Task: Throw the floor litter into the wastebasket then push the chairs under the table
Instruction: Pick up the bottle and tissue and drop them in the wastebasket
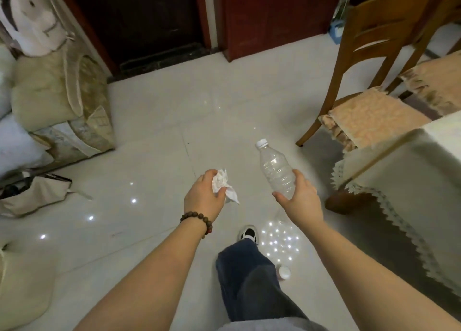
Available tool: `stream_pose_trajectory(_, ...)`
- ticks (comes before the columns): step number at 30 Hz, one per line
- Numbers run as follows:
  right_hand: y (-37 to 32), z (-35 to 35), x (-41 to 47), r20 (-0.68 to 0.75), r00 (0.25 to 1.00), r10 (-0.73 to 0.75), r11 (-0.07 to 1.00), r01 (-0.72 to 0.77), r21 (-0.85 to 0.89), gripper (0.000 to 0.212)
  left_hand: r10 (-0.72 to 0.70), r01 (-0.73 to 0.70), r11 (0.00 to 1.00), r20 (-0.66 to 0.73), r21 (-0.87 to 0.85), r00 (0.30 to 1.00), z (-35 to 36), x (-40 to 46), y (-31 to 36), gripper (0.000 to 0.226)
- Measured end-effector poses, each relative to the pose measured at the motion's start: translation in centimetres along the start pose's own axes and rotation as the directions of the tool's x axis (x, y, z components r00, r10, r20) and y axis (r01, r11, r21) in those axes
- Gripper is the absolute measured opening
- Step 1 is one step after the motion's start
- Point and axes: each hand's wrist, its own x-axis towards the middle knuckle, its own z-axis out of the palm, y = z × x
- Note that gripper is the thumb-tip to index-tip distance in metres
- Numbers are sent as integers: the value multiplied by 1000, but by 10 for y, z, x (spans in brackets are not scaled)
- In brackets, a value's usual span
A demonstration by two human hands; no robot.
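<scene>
Bottle (277, 171) cap-end away, slightly left

The middle of the pale tiled floor (159, 121) lay open, a broad lane running toward the dark doorway (139, 23). On the left, a sofa arm with cushions (62, 98) and a cloth bag (35, 193) hemmed that lane. On the right stood a wooden chair (369, 63) (pulled out from the table) beside the lace-edged tablecloth (411, 181). A small white cap (284, 272) lay near the foot.
</scene>
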Motion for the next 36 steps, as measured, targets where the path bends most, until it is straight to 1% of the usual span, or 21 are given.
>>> stream_pose_trajectory(5,-23,-15,142,8,998,57,998,-57,-22,79,63,-63,998,16,14,998,1,159,60,37)
stream_pose_trajectory(12,-56,-31,299,3,995,98,995,-98,-1,78,127,-129,992,75,19,989,12,324,120,39)
stream_pose_trajectory(15,-63,-29,366,-24,993,118,993,-118,-4,77,148,-148,989,115,-3,982,24,399,137,39)
stream_pose_trajectory(18,-66,-24,441,-61,991,122,992,-123,0,76,216,-217,976,146,-7,966,41,480,153,38)
stream_pose_trajectory(22,-77,-15,559,-115,981,154,988,-151,34,71,286,-289,957,176,-11,942,61,609,178,38)
stream_pose_trajectory(26,-95,-24,684,-153,952,267,963,-257,79,73,357,-372,928,260,10,897,70,744,214,38)
stream_pose_trajectory(29,-103,-42,762,-189,920,344,937,-324,129,76,402,-427,904,287,27,869,78,833,255,37)
stream_pose_trajectory(33,-93,-74,838,-254,867,429,900,-386,200,77,460,-489,872,336,4,822,104,919,323,37)
stream_pose_trajectory(36,-66,-104,886,-305,822,482,875,-432,218,76,508,-542,840,372,-18,776,139,964,377,35)
